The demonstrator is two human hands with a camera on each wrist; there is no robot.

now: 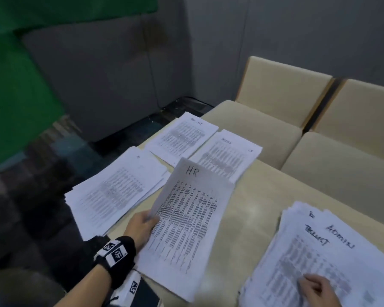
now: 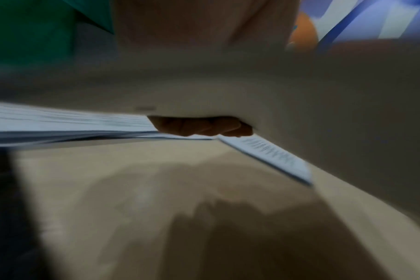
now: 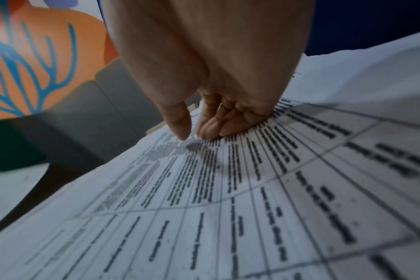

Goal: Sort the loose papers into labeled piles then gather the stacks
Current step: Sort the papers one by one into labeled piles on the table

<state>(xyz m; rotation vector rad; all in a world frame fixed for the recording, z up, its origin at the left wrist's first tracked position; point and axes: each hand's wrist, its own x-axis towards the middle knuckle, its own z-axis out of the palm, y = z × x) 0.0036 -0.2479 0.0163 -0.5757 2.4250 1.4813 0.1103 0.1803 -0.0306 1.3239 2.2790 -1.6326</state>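
Beyond my fingers the long beige table (image 1: 253,209) carries everything: off past my left hand (image 1: 142,227) lie three white printed piles, the nearest fanned pile (image 1: 111,191) just outboard of my knuckles, two neater piles (image 1: 182,136) (image 1: 228,156) farther ahead. Under my right hand (image 1: 319,289) sits the loose ragged stack of white sheets (image 1: 319,247), its top page handwritten "ADMIN"; those fingers (image 3: 211,128) are curled, tips pressing the printed grid, thumb slightly apart. My left fingers and thumb pinch the edge of the white sheet marked "HR" (image 1: 186,218), lifted and tilted between both hands, above the table. Behind stand cream padded chairs (image 1: 282,89).
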